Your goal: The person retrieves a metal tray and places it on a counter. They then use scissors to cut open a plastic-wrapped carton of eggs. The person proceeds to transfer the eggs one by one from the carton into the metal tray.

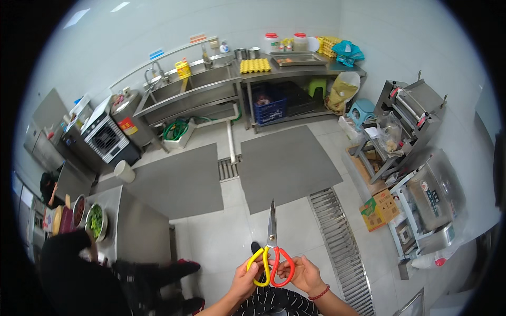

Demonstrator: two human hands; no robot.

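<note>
A pair of scissors (272, 245) with one yellow and one red handle is held upright in front of my body, its blades together and pointing away from me. My left hand (246, 276) grips the yellow handle, with fingers through or behind the loop. On the other side, my right hand (303, 275), with a red bead bracelet at the wrist, has its fingers at the red handle. Below both hands is a black garment with white stripes.
A person in black (79, 276) stands close at left, by a steel counter (138, 221) with a bowl of green vegetables (96, 222). A floor drain grate (342, 245) runs at right, near a cardboard box (379, 210). Sinks (193, 85) and a steel table (292, 71) line the far wall.
</note>
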